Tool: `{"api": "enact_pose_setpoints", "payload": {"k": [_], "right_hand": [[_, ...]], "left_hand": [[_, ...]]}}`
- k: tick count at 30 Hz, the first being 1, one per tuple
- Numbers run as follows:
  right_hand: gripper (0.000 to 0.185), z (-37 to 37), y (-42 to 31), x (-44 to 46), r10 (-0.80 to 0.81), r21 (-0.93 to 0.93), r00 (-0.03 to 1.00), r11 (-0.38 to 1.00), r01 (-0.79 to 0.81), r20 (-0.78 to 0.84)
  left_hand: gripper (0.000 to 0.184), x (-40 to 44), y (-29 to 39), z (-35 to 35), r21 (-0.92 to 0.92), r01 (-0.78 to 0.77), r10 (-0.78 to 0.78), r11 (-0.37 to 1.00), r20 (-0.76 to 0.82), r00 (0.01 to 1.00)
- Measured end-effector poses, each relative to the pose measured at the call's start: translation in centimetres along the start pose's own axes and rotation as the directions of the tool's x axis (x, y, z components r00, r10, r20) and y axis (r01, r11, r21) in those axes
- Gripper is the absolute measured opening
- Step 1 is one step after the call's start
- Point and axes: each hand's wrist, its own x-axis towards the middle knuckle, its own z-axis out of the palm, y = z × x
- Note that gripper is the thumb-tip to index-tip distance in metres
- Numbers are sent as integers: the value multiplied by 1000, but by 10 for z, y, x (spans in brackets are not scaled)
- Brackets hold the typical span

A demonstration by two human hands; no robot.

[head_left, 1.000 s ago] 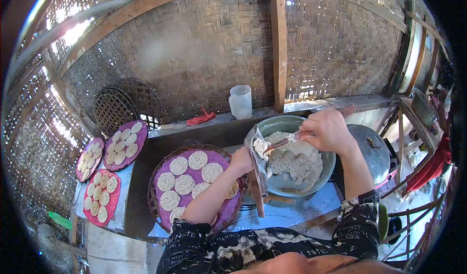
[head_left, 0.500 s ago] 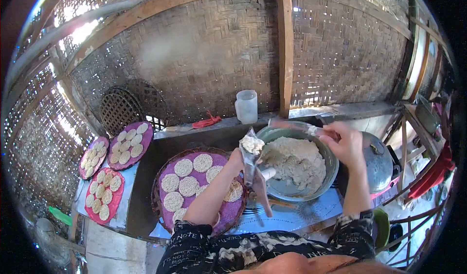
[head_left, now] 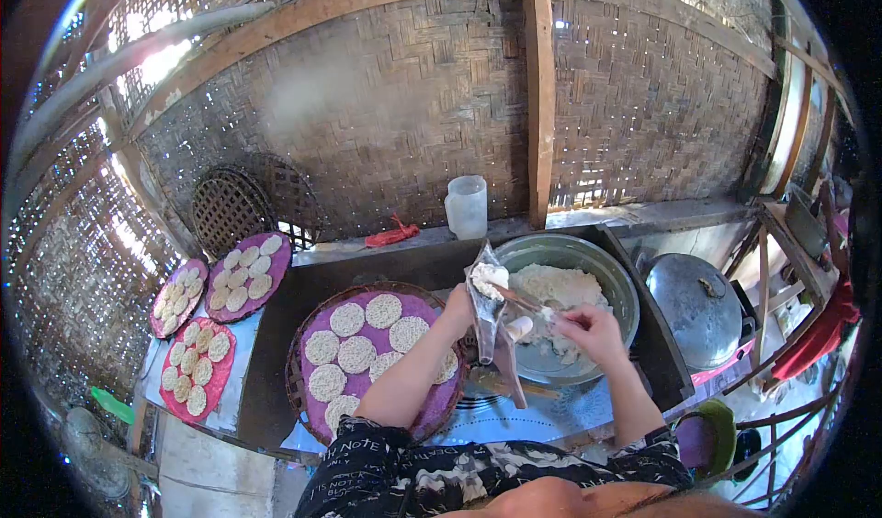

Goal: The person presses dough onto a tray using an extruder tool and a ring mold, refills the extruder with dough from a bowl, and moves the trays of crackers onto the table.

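Note:
My left hand (head_left: 457,314) is closed around a metal dough press (head_left: 490,327) with long handles, held upright beside the large basin. Pale dough (head_left: 487,279) sits at its open top. In my right hand (head_left: 595,330) is a narrow wooden spatula (head_left: 525,299), its far end touching the dough at the press mouth. The basin (head_left: 628,284) below holds a heap of crumbly pale dough (head_left: 562,285). To the left, a round woven tray (head_left: 296,371) lined in purple carries several flat discs of squiggly strands (head_left: 356,353), partly hidden by my left forearm.
More discs lie on two purple trays (head_left: 241,308) and a pink sheet (head_left: 217,391) at the far left. A plastic jug (head_left: 467,207) and a red bag (head_left: 391,233) rest on the ledge behind. A lidded pot (head_left: 691,308) stands at right.
My right hand has moved down and left, bringing the spatula from above the basin's far rim to the dough in the press. The press has shifted slightly right.

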Motion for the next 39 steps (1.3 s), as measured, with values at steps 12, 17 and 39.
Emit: {"api": "enact_pose_setpoints", "payload": {"k": [12,17,39], "right_hand": [[19,29,-18,-8,-454,-427,854,845,322,-255],[25,14,-3,1,-190,-126,959,978,166,-211],[25,0,18,0,-245,-317,937,935,159,-251]], "left_hand": [[41,27,-28,-17,414,-137,164,900,-31,986],[33,40,-45,-29,259,-98,109,961,-30,994],[25,32,2,4,-124,12,-14,992,-19,1000]]}}
